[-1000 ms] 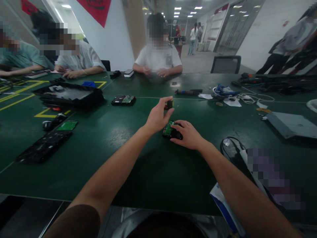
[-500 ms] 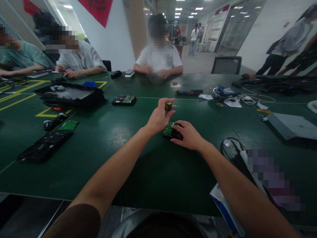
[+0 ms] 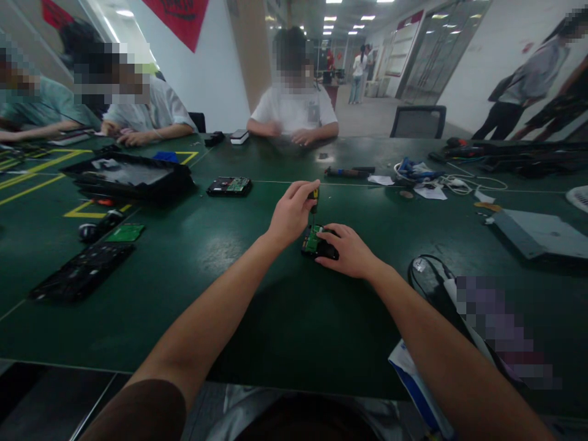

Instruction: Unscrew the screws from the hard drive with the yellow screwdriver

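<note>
My left hand (image 3: 290, 214) is closed around a small screwdriver (image 3: 313, 202) with a black and yellow handle. It stands upright, tip down on a small black device with a green circuit board (image 3: 313, 240). My right hand (image 3: 348, 249) lies on that device and grips it against the green table (image 3: 229, 294). Both forearms reach in from the bottom of the view.
A black tray (image 3: 128, 174), a hard drive (image 3: 228, 185), a green board (image 3: 125, 232) and a black panel (image 3: 80, 271) lie to the left. Cables and tools (image 3: 427, 174) and a grey panel (image 3: 539, 231) are at the right. People sit across the table.
My left hand has turned the screwdriver from tilted to upright and lowered its tip onto the circuit board. My right hand has stayed on the device.
</note>
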A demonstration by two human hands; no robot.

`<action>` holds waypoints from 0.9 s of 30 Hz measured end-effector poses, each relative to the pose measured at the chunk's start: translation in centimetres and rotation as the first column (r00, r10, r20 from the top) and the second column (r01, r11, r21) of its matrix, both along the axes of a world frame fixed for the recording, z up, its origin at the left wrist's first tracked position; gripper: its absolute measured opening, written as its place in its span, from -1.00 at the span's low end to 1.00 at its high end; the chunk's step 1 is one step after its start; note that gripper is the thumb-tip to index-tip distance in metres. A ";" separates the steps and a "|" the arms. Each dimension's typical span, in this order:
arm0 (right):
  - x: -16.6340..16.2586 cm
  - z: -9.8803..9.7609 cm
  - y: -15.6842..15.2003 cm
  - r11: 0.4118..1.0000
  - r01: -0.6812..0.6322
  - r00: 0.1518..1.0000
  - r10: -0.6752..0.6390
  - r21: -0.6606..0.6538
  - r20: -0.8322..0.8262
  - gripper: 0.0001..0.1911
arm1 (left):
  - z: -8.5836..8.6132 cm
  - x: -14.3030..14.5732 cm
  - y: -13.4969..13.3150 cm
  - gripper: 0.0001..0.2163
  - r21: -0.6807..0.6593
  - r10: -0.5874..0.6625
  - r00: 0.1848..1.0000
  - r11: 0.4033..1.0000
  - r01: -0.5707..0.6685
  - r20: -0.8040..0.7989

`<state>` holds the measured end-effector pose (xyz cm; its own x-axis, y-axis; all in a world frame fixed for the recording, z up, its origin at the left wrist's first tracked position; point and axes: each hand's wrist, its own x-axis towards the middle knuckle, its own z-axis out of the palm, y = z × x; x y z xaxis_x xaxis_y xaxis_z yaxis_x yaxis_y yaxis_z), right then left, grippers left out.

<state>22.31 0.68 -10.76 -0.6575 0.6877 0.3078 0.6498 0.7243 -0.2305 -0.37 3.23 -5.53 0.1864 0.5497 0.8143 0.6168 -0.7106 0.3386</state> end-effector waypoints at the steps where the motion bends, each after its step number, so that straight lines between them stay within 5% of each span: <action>1: 0.0 0.0 0.0 1.000 0.000 1.000 0.000 0.002 0.001 -0.32 | 0.0 0.0 0.0 -0.61 -0.002 -0.008 1.000 1.000 0.008 -0.003; 13: -0.1 0.3 -0.2 1.000 0.005 1.000 -0.005 -0.001 0.010 -0.31 | -1.3 0.2 0.7 -0.54 -0.120 -0.147 0.968 0.978 0.173 0.203; 19: -0.1 0.2 0.0 1.000 0.004 1.000 -0.004 -0.006 0.008 -0.33 | -0.1 -0.2 0.2 -0.65 -0.035 -0.026 1.000 0.999 0.026 0.016; 27: 0.0 0.0 -0.1 1.000 0.002 1.000 -0.002 0.005 0.002 -0.32 | 0.4 -0.6 0.2 -0.63 -0.071 0.036 0.999 0.997 -0.037 -0.018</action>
